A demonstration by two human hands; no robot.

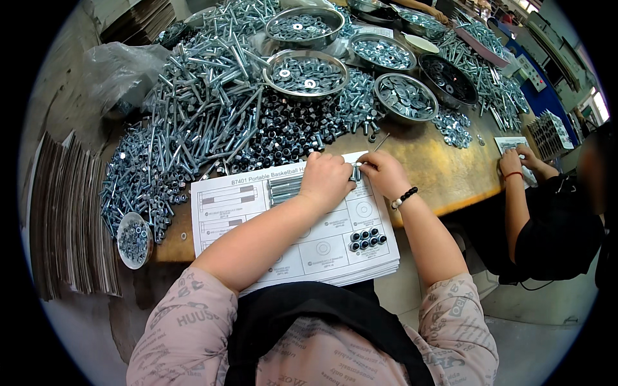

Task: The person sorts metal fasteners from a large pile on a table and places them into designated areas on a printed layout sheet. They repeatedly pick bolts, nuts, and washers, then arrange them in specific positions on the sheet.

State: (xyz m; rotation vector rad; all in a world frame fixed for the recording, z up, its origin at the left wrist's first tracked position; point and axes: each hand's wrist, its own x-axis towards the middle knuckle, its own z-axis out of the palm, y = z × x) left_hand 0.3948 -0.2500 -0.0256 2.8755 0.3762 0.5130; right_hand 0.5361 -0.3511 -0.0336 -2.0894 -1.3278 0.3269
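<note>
Head view: your left hand [326, 178] and right hand [384, 172] meet at the far edge of a stack of printed sheets [296, 248] on the counter [444, 174], both grips pinched on a few short bolts [356, 171]. Black nuts [366, 238] sit on the stack nearer you.

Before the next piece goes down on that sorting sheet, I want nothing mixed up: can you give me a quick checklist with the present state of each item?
1. Left hand resting on the printed sheet: ok.
2. Right hand pinching small bolts at the sheet's top edge: ok.
3. Long bolts lying in their box: ok.
4. Black nuts grouped in one box: ok.
5. Remaining boxes filled: not ok, several bare.
6. Count of bolts in hand: cannot tell.
</note>
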